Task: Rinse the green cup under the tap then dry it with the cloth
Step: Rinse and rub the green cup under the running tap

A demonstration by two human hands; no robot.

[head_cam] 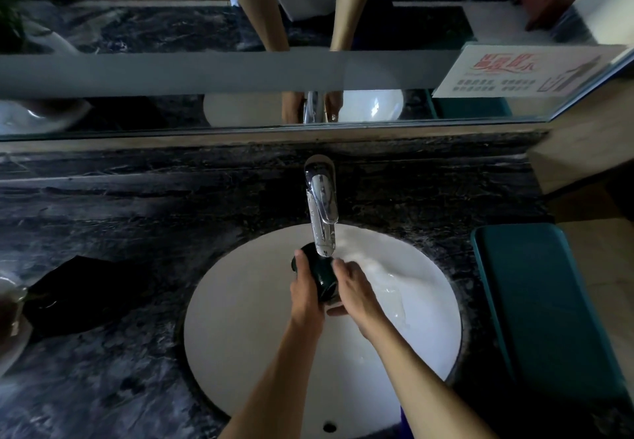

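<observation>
A dark green cup [320, 275] lies tilted on its side just under the spout of the chrome tap [321, 208], over the white basin [240, 318]. My left hand [307, 296] wraps the cup from the left. Against the cup's right side rests my right hand [355, 296]. Water splashes across the basin to the right of the cup. A dark cloth [73, 296] lies crumpled on the black marble counter, far left of the basin.
The black marble counter [137, 215] surrounds the basin. A teal rectangular object [545, 308] sits at the right edge. A mirror [240, 71] runs along the back wall with a printed sign [521, 71]. A glass object [10, 308] is at the far left edge.
</observation>
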